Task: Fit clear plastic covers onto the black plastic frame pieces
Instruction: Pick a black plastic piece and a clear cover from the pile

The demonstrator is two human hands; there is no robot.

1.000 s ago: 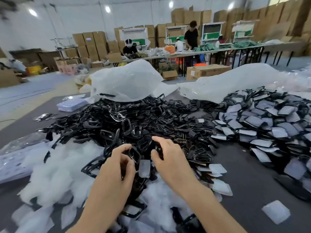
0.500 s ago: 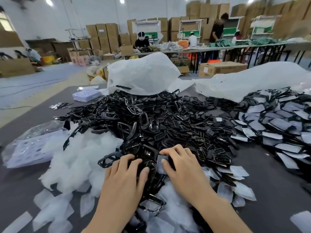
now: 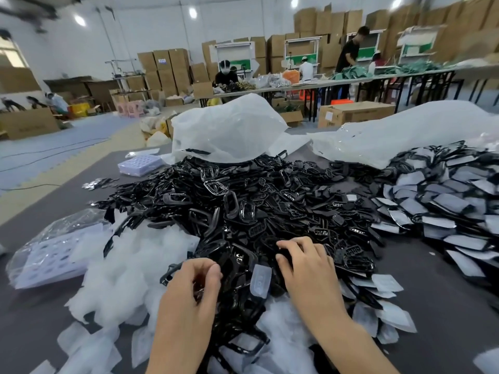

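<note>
The right hand [image 3: 305, 268] lies on the near slope of the pile of black frames [image 3: 243, 211]. Its fingers are curled down and its thumb is tucked against one black frame [image 3: 284, 257], which it seems to pinch. The left hand [image 3: 194, 287] is curled, thumb and fingertips drawn together over something dark; I cannot tell whether it really holds a piece. Between the two hands a clear cover [image 3: 260, 279] stands tilted on the pile, and neither hand touches it. More loose covers [image 3: 121, 265] are heaped toward the near left of the bench [image 3: 432, 306], and covered frames [image 3: 445, 206] lie along its right side.

The frames look tangled, so lifting one could drag its neighbours along and knock the standing cover down into the heap, where it would be hard to find. The pile holds more than one frame shape, so a cover may be matched to the wrong one. The covers look thin, and one pressed on askew would likely crease or seat at only one end.
</note>
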